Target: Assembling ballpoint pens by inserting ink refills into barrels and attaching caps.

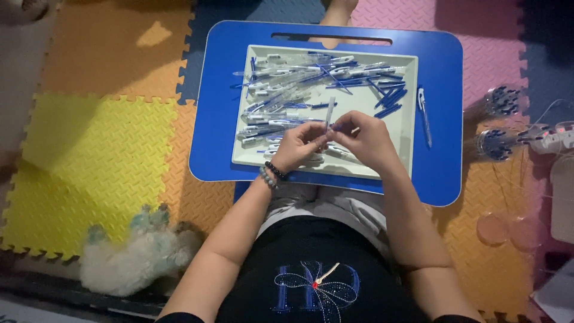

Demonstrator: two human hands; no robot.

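Observation:
Over the near part of a pale tray [406, 137], my left hand [297, 146] and my right hand [366, 139] meet. Together they pinch a clear pen barrel [330, 112] that stands upright between the fingertips. My left wrist wears two bead bracelets [270, 174]. The tray holds several loose pens and pen parts [311, 84], clear with blue caps and refills, piled mostly at its far side. The tray rests on a blue lap table [445, 90].
One finished pen [424, 113] lies on the blue table right of the tray. Two bundles of pens [499, 122] lie on the foam mats at the right, next to a power strip [553, 137]. A fluffy white toy [134, 257] sits lower left.

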